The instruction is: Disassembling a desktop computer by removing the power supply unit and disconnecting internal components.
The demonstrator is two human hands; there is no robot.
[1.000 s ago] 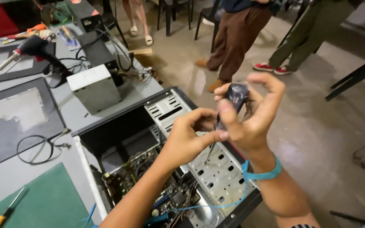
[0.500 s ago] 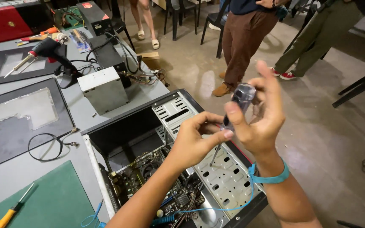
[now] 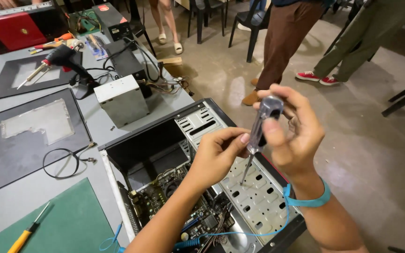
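My right hand point(image 3: 292, 131) grips a screwdriver point(image 3: 258, 132) with a clear handle, held nearly upright, tip pointing down at the open computer case point(image 3: 198, 122). My left hand point(image 3: 217, 157) pinches the lower end of the handle with its fingertips. A blue anti-static strap point(image 3: 308, 200) circles my right wrist, and its coiled cord runs down into the case. Inside the case lie a motherboard point(image 3: 169, 197) and a perforated metal drive bay point(image 3: 258, 197).
A grey power supply box point(image 3: 120, 99) stands behind the case with loose cables. A black side panel point(image 3: 33, 133), a cable loop point(image 3: 62, 161), a green mat point(image 3: 66, 220) and a yellow-handled screwdriver point(image 3: 26, 234) lie to the left. People stand by chairs beyond the table.
Both hands have lowered slightly with the screwdriver. The handle has become clearly visible between my fingers, and the view has shifted a little to the right.
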